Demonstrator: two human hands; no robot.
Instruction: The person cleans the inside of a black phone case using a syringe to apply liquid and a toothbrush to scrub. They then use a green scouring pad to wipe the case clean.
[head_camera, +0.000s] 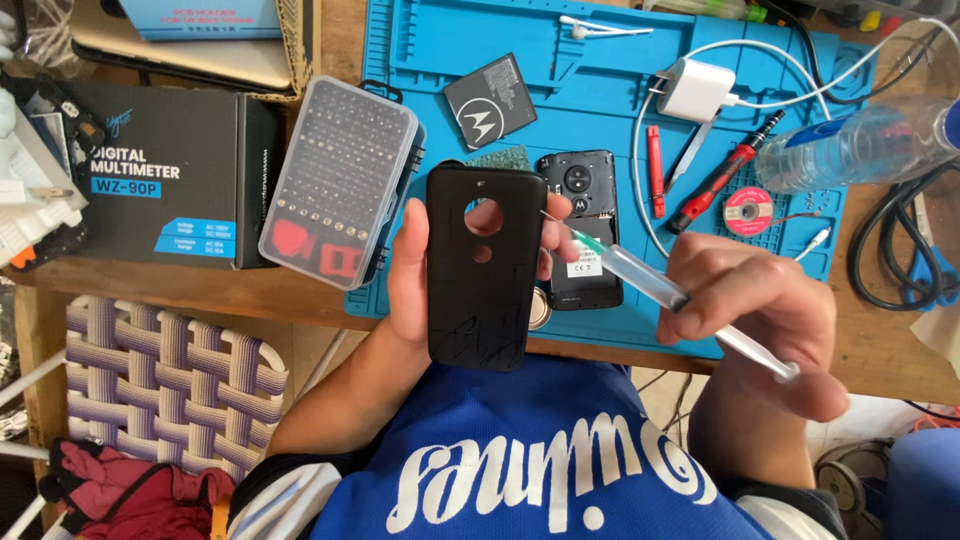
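Black phone case (487, 268) stands upright in my left hand (415, 285), gripped by its edges above the blue mat (440, 45). My right hand (760, 310) holds a clear syringe (640, 278), its needle tip touching the case's right edge.

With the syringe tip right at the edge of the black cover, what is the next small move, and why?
Probably ease the needle tip a touch left onto the black back cover. The left hand holds the cover upright and the right hand holds the syringe, whose needle ends at the cover's right edge near the round camera opening.
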